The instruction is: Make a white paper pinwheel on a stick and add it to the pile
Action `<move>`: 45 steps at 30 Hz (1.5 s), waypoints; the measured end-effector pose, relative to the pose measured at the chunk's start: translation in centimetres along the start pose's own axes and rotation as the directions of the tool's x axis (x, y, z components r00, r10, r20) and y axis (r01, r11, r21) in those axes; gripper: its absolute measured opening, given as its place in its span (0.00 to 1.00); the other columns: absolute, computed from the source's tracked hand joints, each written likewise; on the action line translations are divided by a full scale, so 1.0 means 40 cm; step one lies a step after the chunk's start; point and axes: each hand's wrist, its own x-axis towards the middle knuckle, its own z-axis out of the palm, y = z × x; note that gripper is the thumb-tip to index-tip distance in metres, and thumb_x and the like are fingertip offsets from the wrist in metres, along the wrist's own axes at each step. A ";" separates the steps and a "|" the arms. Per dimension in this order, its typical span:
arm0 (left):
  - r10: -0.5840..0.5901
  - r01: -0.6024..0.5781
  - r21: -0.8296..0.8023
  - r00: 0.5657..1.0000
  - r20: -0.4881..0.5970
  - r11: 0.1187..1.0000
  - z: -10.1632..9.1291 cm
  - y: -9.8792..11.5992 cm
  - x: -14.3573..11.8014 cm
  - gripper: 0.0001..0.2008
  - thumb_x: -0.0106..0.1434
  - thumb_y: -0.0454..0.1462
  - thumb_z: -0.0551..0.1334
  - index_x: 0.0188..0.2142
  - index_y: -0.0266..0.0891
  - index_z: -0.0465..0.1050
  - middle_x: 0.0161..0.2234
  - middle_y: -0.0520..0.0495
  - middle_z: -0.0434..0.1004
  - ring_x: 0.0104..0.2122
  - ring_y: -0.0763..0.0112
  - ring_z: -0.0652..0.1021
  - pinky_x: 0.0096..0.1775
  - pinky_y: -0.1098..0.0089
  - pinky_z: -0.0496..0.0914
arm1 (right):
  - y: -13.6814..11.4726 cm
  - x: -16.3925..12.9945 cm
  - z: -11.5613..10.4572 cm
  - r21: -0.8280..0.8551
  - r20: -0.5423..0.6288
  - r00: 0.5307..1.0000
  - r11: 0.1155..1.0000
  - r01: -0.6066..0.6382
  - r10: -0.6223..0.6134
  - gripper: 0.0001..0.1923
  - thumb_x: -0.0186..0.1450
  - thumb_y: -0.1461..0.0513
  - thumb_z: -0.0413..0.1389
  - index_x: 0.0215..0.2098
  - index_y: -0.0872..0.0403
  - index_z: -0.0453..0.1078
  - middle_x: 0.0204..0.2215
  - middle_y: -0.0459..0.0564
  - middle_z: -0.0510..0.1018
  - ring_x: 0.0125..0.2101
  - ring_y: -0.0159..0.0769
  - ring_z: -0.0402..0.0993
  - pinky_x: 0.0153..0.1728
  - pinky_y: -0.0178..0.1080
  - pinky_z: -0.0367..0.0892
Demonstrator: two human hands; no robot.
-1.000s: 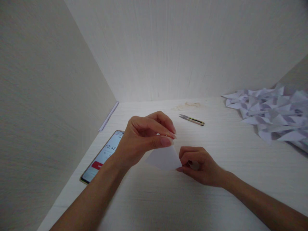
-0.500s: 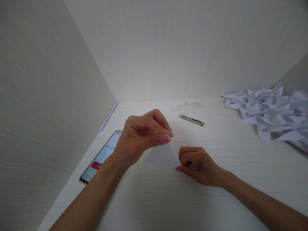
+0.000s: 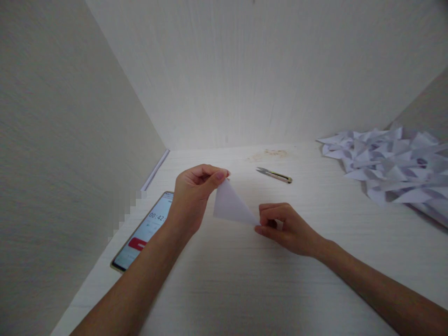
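The grip is a two-handed pinch on one folded paper triangle (image 3: 231, 205): the left hand (image 3: 194, 196) nips its upper corner between thumb and forefinger, and the right hand (image 3: 285, 228) pinches its lower tip low over the desk (image 3: 245, 289). The paper hangs in the air between them, over the middle of the desk and tilted down toward the right hand.

To fold it well, both pinches should stay right at the corners, so the sheet is taut and the edges can be lined up before any crease is pressed. The right hand looks best used as the anchor while the left hand steers the free corner. A slack sheet would likely give a crooked fold.

A phone (image 3: 143, 233) lies near the left edge, small snips (image 3: 273, 175) toward the back edge, and a pile of folded paper pieces (image 3: 388, 163) in the back right corner.

Compared with a second ago, the left hand has lifted and drawn back to the left, so the triangle now stands steeper and more of its face shows. The right hand has barely shifted.
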 end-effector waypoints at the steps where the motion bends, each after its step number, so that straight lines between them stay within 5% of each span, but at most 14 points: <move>1: -0.010 0.010 0.002 1.000 -0.027 1.000 -0.002 -0.006 0.005 0.04 0.40 0.33 0.68 0.16 0.37 0.73 0.19 0.52 0.73 0.22 0.79 0.71 0.26 0.77 0.63 | 0.001 0.004 -0.003 0.006 0.014 1.000 1.000 -0.021 0.021 0.16 0.56 0.63 0.53 0.14 0.55 0.54 0.16 0.42 0.59 0.17 0.25 0.54 0.18 0.31 0.50; 7: -0.037 0.037 0.001 0.997 -0.072 0.999 -0.011 -0.025 0.016 0.06 0.39 0.34 0.69 0.16 0.36 0.72 0.18 0.52 0.73 0.20 0.80 0.69 0.25 0.76 0.62 | 0.020 0.021 -0.007 0.190 -0.007 0.979 0.961 -0.199 0.204 0.16 0.52 0.58 0.55 0.14 0.54 0.53 0.15 0.40 0.56 0.17 0.25 0.51 0.18 0.31 0.48; 12: -0.096 0.093 0.094 0.995 0.033 0.991 -0.013 -0.033 0.013 0.10 0.48 0.42 0.66 0.26 0.37 0.76 0.28 0.46 0.79 0.28 0.72 0.75 0.29 0.73 0.66 | 0.020 0.020 0.005 0.228 0.000 0.980 0.954 -0.193 0.199 0.16 0.51 0.58 0.55 0.14 0.54 0.53 0.15 0.40 0.55 0.18 0.25 0.50 0.18 0.32 0.47; 17: -0.043 0.024 0.257 0.997 0.068 0.966 -0.017 -0.034 0.013 0.13 0.53 0.44 0.62 0.24 0.35 0.77 0.28 0.43 0.79 0.27 0.71 0.75 0.31 0.71 0.66 | 0.030 0.014 0.001 0.255 -0.056 0.979 0.950 -0.178 0.198 0.15 0.51 0.58 0.56 0.15 0.54 0.55 0.16 0.40 0.57 0.18 0.24 0.51 0.18 0.32 0.48; 23: 0.014 -0.014 0.001 0.998 -0.069 1.000 -0.018 -0.064 0.017 0.12 0.53 0.43 0.62 0.25 0.34 0.76 0.29 0.44 0.79 0.30 0.71 0.76 0.33 0.71 0.68 | 0.053 0.029 -0.013 0.380 -0.341 0.901 0.916 -0.130 0.269 0.14 0.50 0.56 0.59 0.18 0.55 0.61 0.15 0.40 0.61 0.18 0.25 0.55 0.18 0.31 0.50; 26: -0.031 0.009 -0.138 0.987 -0.158 0.990 -0.008 -0.093 0.016 0.11 0.52 0.42 0.63 0.25 0.34 0.75 0.29 0.45 0.79 0.30 0.72 0.76 0.34 0.71 0.69 | 0.064 0.045 0.001 0.504 -0.466 0.841 0.864 -0.005 0.276 0.12 0.47 0.56 0.62 0.27 0.54 0.69 0.26 0.45 0.71 0.25 0.29 0.64 0.24 0.32 0.60; 30: -0.124 0.058 -0.255 0.959 -0.255 0.965 0.025 -0.120 0.015 0.10 0.53 0.40 0.61 0.25 0.33 0.74 0.27 0.46 0.78 0.28 0.75 0.76 0.33 0.73 0.68 | 0.068 0.071 0.041 0.733 -0.332 0.890 0.680 0.034 0.313 0.20 0.50 0.53 0.60 0.39 0.52 0.70 0.34 0.48 0.76 0.32 0.34 0.70 0.32 0.37 0.65; 36: -0.178 0.033 -0.340 0.897 -0.405 0.940 0.083 -0.142 0.027 0.09 0.56 0.38 0.59 0.25 0.34 0.72 0.27 0.47 0.77 0.28 0.76 0.75 0.33 0.73 0.68 | 0.048 0.117 0.066 0.831 -0.456 0.765 0.525 0.183 0.454 0.11 0.48 0.58 0.61 0.28 0.54 0.68 0.28 0.47 0.77 0.32 0.35 0.72 0.36 0.39 0.65; 45: -0.149 0.018 -0.314 0.905 -0.399 0.949 0.090 -0.207 0.018 0.14 0.50 0.43 0.64 0.19 0.34 0.66 0.19 0.54 0.68 0.21 0.79 0.71 0.29 0.73 0.67 | 0.059 0.123 0.059 0.782 -0.538 0.674 0.599 0.174 0.507 0.13 0.44 0.60 0.63 0.27 0.55 0.68 0.25 0.45 0.76 0.27 0.32 0.71 0.30 0.37 0.66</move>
